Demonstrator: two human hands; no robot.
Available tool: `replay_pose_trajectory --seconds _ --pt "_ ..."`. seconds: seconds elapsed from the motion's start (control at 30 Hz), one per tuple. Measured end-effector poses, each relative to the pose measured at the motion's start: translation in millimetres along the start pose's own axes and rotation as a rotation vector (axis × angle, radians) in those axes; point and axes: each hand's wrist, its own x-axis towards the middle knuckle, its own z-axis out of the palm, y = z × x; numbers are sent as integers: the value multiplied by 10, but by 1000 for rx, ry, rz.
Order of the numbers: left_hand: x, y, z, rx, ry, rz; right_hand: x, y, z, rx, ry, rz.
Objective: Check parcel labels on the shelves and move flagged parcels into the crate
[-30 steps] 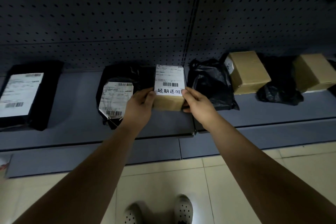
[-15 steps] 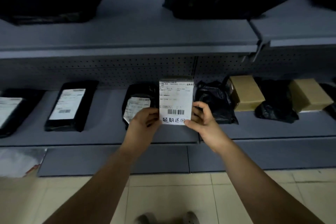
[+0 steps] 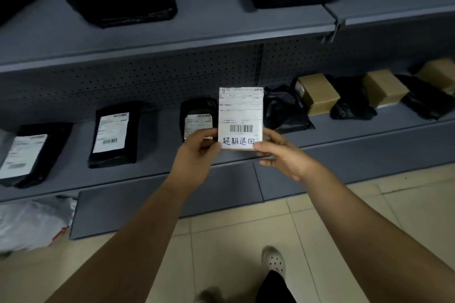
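Observation:
A small cardboard parcel (image 3: 240, 115) is held up in front of the lower shelf, its white label facing me with a barcode and black handwritten characters at the bottom. My left hand (image 3: 195, 155) grips its lower left edge, fingers curled round it. My right hand (image 3: 283, 154) grips the lower right corner. The parcel is off the shelf, lifted above its front edge. No crate is in view.
The lower shelf (image 3: 157, 174) carries black mailer bags with white labels (image 3: 114, 134) (image 3: 24, 155), a labelled bag (image 3: 197, 118) behind the parcel, crumpled black bags (image 3: 283, 110) and brown boxes (image 3: 317, 93) (image 3: 384, 91). The upper shelf (image 3: 209, 29) holds black bags. A white bag (image 3: 32, 224) lies on the tiled floor.
Both hands lifted the parcel off the lower shelf and tipped its label up toward me. My view rose and pulled back, so the upper shelf came into sight.

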Motion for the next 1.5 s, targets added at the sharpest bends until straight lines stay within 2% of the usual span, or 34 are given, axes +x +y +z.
replay_pose_trajectory --seconds 0.2,0.43,0.6,0.77,0.93,1.17,1.33,1.5 --pt "-338 368 -312 187 -172 211 -742 -150 321 66 157 -76" --pt "-605 908 -275 401 -260 454 -1775 -407 324 80 361 -195" --pt "-672 1330 -58 409 -310 517 -2194 -656 68 102 432 -277" --pt "-656 1749 234 420 -281 567 -2438 -869 -287 86 428 -332" --pt "-655 2110 623 446 -266 600 -2619 -1009 -679 84 415 -387" --pt "-506 2519 1371 414 -322 693 -2965 -1055 -1345 127 497 -439" --pt "-205 2811 2160 366 -445 787 -3250 -1020 -1923 165 651 -458" --pt "73 3200 3088 251 -628 886 -3679 -1081 -2512 204 911 -495"
